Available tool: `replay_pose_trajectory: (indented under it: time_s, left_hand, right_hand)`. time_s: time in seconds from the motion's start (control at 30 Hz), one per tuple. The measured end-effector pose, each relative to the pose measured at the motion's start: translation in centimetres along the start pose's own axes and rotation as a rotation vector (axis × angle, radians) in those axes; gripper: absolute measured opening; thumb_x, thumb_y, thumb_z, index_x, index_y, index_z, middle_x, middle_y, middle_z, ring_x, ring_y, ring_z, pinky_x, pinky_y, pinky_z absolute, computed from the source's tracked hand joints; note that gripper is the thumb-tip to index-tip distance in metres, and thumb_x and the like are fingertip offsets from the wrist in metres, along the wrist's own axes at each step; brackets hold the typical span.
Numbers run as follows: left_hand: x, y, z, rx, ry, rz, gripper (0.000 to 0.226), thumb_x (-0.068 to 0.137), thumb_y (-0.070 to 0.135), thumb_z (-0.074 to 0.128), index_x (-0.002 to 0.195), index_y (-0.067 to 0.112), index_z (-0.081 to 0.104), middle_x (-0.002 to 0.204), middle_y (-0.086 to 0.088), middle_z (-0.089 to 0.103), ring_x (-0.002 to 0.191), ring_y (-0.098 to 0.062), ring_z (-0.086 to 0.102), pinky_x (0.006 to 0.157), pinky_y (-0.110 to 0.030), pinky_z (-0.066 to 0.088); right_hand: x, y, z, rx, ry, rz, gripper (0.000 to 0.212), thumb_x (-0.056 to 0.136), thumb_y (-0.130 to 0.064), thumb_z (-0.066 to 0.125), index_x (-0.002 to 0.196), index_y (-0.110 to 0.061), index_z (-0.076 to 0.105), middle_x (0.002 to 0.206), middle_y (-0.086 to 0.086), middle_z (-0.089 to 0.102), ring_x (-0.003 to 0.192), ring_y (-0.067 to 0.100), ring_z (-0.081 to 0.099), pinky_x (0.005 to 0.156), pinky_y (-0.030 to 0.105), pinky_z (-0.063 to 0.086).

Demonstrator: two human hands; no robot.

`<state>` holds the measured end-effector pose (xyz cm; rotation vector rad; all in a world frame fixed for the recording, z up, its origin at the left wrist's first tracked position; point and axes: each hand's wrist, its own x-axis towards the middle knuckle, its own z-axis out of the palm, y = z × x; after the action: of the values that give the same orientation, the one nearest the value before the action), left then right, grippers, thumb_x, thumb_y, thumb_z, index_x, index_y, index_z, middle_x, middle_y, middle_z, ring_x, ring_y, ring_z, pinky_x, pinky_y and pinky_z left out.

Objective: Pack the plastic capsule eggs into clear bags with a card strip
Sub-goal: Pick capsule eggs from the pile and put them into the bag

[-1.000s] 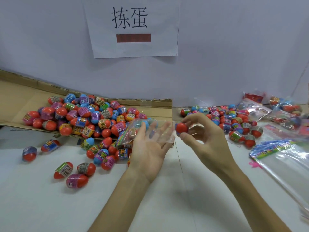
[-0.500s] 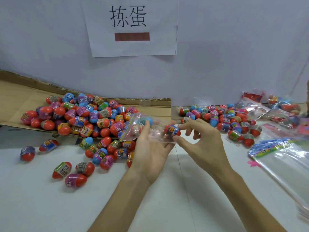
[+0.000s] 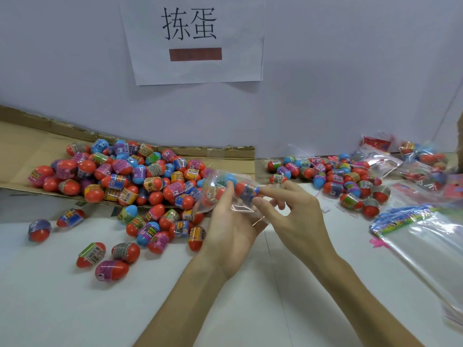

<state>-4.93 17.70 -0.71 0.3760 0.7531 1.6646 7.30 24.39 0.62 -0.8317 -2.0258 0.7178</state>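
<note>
Bare forearms converge from below. The left hand [image 3: 233,231], palm up, clamps a clear bag [image 3: 215,180] under its thumb; the right hand [image 3: 298,216] pinches a capsule egg [image 3: 246,190] at its fingertips.

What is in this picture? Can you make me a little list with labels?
Left hand: holds the clear bag
Right hand: pinches an egg at the bag's mouth
In the bag: a few eggs already
Big pile: on the cardboard
Smaller pile: right side
Empty bags: far right
</note>
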Motion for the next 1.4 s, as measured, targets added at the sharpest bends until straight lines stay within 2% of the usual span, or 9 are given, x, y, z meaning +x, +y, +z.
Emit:
replay_pose_trajectory:
  time_s: [0.23,0.33,0.47,0.77,0.9,1.03,1.2,1.3,1.4]
  left_hand:
    - [0.0,0.0,0.1,0.016,-0.036,0.015,0.061,0.106,0.057,0.036,0.136,0.013,0.064,0.137,-0.014,0.068,0.128,-0.028,0.065,0.110,-0.042,0.052]
    - [0.0,-0.1,0.2,0.020,-0.032,0.031,0.056,0.105,0.055,0.041,0.134,0.012,0.063,0.140,-0.013,0.066,0.132,-0.030,0.062,0.113,-0.045,0.046]
    - [-0.2,-0.2,0.3,0.062,-0.031,0.031,0.057,0.106,0.051,0.042,0.145,0.012,0.056,0.141,-0.011,0.065,0.130,-0.029,0.063,0.112,-0.045,0.047]
    - [-0.6,0.1,0.5,0.096,-0.048,0.035,0.053,0.101,0.043,0.052,0.144,0.014,0.058,0.143,-0.009,0.064,0.134,-0.026,0.060,0.119,-0.046,0.040]
    - [-0.6,-0.1,0.4,0.096,-0.067,0.019,0.044,0.107,0.040,0.047,0.139,0.014,0.062,0.143,-0.010,0.064,0.133,-0.025,0.061,0.112,-0.042,0.049]
    - [-0.6,0.4,0.3,0.035,-0.043,0.020,0.049,0.102,0.039,0.052,0.143,0.013,0.059,0.142,-0.011,0.065,0.135,-0.027,0.060,0.115,-0.045,0.046]
    - [-0.5,0.9,-0.1,-0.078,0.029,0.059,0.053,0.091,0.032,0.064,0.138,0.008,0.058,0.131,-0.015,0.071,0.118,-0.028,0.071,0.098,-0.039,0.057]
    - [-0.4,1.0,0.0,-0.104,0.042,0.052,0.049,0.088,0.033,0.066,0.133,0.012,0.061,0.131,-0.015,0.071,0.117,-0.030,0.071,0.100,-0.041,0.053]
    - [-0.5,0.8,0.2,-0.101,0.041,0.038,0.053,0.086,0.036,0.066,0.134,0.013,0.061,0.130,-0.014,0.072,0.116,-0.030,0.072,0.101,-0.041,0.052]
  right_hand:
    - [0.0,-0.3,0.2,0.079,-0.044,0.039,0.025,0.093,-0.033,0.072,0.117,-0.041,0.073,0.105,-0.008,0.050,0.106,0.005,0.049,0.084,0.011,0.038]
    - [0.1,-0.6,0.2,0.192,-0.026,0.051,0.018,0.089,-0.039,0.072,0.104,-0.050,0.070,0.114,-0.016,0.053,0.117,0.000,0.049,0.093,0.017,0.040]
    - [0.2,-0.7,0.0,0.258,-0.027,0.043,0.016,0.094,-0.025,0.071,0.100,-0.039,0.077,0.113,-0.019,0.061,0.117,0.003,0.056,0.096,0.027,0.048]
    - [0.0,-1.2,0.5,0.203,-0.204,0.092,0.022,0.091,-0.044,0.059,0.108,-0.055,0.068,0.144,-0.035,0.039,0.146,-0.002,0.023,0.122,0.045,0.023]
    - [0.0,-1.0,0.4,0.211,-0.248,0.060,0.028,0.090,-0.045,0.055,0.112,-0.051,0.071,0.148,-0.038,0.036,0.148,-0.007,0.016,0.123,0.053,0.019]
    - [-0.1,-0.9,0.6,0.163,-0.281,0.006,0.027,0.092,-0.043,0.052,0.107,-0.060,0.067,0.149,-0.040,0.034,0.146,-0.012,0.013,0.123,0.045,0.014]
    - [0.7,-0.2,-0.9,0.230,-0.010,-0.045,0.025,0.088,-0.020,0.064,0.092,-0.040,0.078,0.121,-0.023,0.067,0.124,-0.002,0.054,0.099,0.013,0.039]
    - [2.2,2.3,-3.4,0.093,0.218,0.096,0.028,0.090,-0.009,0.067,0.094,-0.035,0.075,0.107,-0.012,0.071,0.104,0.005,0.064,0.092,0.035,0.054]
    - [3.1,5.9,-6.1,-0.275,0.267,0.312,0.033,0.089,-0.015,0.068,0.119,-0.027,0.073,0.123,0.002,0.065,0.113,0.026,0.060,0.095,0.053,0.052]
